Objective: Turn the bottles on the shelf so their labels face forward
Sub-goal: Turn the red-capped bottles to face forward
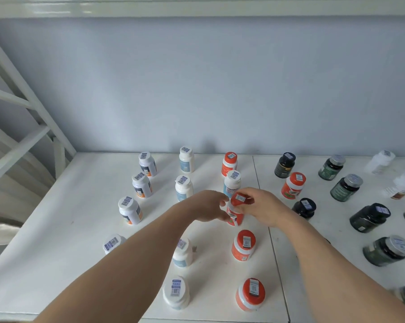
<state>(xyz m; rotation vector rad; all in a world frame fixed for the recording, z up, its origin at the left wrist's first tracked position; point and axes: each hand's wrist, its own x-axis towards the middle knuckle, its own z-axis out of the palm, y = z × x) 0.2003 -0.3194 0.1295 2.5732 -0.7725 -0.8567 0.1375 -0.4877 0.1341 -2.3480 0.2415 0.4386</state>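
Hands meet over one small orange bottle (234,214) standing near the middle of the white shelf (57,229). The left hand (208,206) curls round the bottle's left side, thumb tip just beside the cap. The right hand (264,209) grips from the right, its fingers bent over the orange cap, which carries a barcode sticker on top. The bottle stands tilted slightly, its white label band showing between the two hands.

The shelf surface is smooth and matt white, split by thin seams into panels. Round plastic bottles stand on it in loose rows running front to back, each with a barcode sticker on its flat lid. A white bottle with a blue label (231,183) stands just behind the held one. Two more orange bottles stand nearer the camera: one (243,245) just in front, another (250,294) at the front edge. White bottles with pale blue labels (184,188) form the row to the left, and white bottles with dark and orange labels (129,210) stand further left. Dark glossy jars (369,217) with green labels crowd the right side. A pale grey-blue wall (197,89) rises behind.
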